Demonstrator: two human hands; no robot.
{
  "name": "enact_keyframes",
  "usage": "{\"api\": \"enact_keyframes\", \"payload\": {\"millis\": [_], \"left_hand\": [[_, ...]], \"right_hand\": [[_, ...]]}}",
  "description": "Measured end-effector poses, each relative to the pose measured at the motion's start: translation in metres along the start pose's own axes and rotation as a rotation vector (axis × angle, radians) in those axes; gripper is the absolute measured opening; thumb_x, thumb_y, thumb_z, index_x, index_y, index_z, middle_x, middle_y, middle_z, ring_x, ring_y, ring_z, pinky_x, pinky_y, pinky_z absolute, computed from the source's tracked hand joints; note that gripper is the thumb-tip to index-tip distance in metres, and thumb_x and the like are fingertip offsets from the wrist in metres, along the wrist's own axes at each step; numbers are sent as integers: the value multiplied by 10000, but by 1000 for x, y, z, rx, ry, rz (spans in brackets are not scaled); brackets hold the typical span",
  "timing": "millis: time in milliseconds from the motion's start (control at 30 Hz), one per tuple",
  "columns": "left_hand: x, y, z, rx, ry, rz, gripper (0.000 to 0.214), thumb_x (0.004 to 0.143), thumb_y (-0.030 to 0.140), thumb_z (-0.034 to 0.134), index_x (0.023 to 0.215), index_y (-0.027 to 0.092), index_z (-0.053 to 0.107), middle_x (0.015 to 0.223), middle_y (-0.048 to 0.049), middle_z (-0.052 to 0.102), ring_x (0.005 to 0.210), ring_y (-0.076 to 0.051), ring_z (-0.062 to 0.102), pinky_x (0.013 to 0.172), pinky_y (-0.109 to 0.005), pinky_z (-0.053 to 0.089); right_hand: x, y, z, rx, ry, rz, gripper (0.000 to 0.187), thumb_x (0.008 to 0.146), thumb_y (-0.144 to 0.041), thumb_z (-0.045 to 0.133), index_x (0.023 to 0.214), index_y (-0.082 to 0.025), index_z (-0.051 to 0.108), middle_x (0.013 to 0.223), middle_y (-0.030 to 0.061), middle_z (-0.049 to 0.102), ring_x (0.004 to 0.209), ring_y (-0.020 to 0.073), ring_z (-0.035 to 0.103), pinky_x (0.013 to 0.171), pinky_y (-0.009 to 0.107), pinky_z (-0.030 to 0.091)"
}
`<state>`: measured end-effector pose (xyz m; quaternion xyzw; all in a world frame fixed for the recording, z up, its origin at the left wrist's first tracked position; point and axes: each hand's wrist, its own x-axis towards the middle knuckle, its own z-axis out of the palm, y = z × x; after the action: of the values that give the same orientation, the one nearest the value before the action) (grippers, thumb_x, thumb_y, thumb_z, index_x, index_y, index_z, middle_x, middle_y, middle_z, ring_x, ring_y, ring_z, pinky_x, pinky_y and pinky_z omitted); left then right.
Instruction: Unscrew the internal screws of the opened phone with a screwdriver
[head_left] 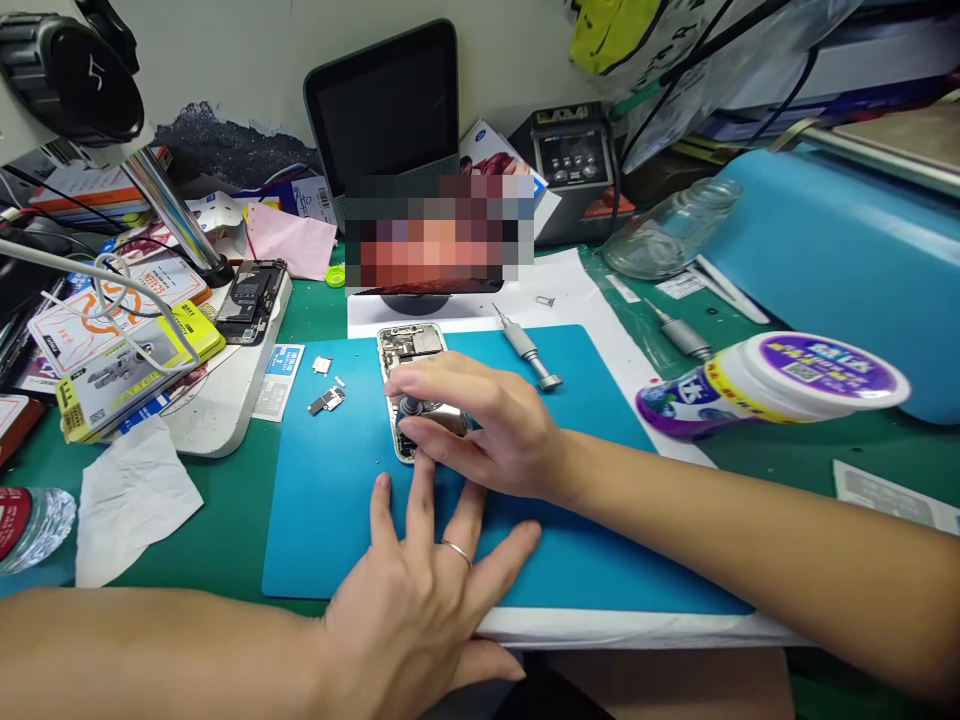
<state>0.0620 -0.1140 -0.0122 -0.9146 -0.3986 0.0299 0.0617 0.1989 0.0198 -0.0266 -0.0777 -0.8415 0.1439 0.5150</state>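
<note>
- Broadly, a green bench top [225, 530] fills the view, backed by a pale wall [240, 50] and crowded at its rear with boxes, cables and papers.
- On the right lies a large blue rolled sheet [840, 250], with a clear glass jar [667, 230] tipped on its side just left of it.
- A blue work mat [330, 500] covers the middle of the bench, lying on a white sheet [592, 300] that shows past its rear and near edges.
- A dark tablet [390, 110] stands upright behind the mat; a grey station with dials [574, 160] sits to its right.
- A white tub with a purple lid [772, 385] lies on its side right of the mat.
- The opened phone [409, 345] rests on the mat's rear left part, its inner parts facing up.
- The right hand [480, 425] lies across the phone's lower half, fingers curled around a small dark round piece pressed against it.
- The left hand [420, 590] is spread flat and holds nothing, its fingertips touching the mat just below the phone.
- A second opened phone [251, 300] sits at the left on a white base [225, 400].
- A grey screwdriver [529, 350] lies on the mat right of the phone.
- Small metal plates [324, 400] lie on the mat left of the phone.
- The mat's left and near right stretches are bare.
</note>
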Motion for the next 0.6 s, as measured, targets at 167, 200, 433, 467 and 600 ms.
{"api": "enact_keyframes", "payload": {"millis": [167,200,433,467,600], "left_hand": [[-1,1,-1,-8,-20,8,898,853,820,491,1590,336,315,1553,-125,484,1340,-463,527,960,-600,554],[-1,1,-1,-10,-28,6,894,858,816,488,1592,338,307,1554,-127,483,1339,-459,529,965,-602,550],[-1,0,-1,-21,-47,6,876,879,803,469,1599,335,291,1567,-140,462,1374,-461,492,989,-616,530],[-2,1,-1,-22,-40,3,868,878,802,472,1593,337,308,1557,-135,477,1365,-460,503,985,-615,536],[-2,0,-2,-26,-24,4,848,878,797,482,1578,337,348,1522,-125,524,1326,-455,543,972,-609,551]], "right_hand": [[1,0,0,-26,5,-31,453,937,-98,633,1355,-192,487,1106,91,719,1006,151,708,856,286,625],[1,-1,0,-29,5,-33,456,935,-89,628,1356,-194,488,1103,87,717,997,147,707,854,279,623],[1,-3,2,-19,13,-16,478,948,-95,593,1394,-212,467,1111,73,720,1012,154,703,880,302,622],[1,-3,2,-14,15,-14,473,948,-91,593,1388,-210,467,1113,75,719,1011,154,701,878,306,622],[0,-3,2,18,6,-12,453,941,-61,595,1360,-184,475,1135,96,712,1039,153,691,893,306,614]]}}
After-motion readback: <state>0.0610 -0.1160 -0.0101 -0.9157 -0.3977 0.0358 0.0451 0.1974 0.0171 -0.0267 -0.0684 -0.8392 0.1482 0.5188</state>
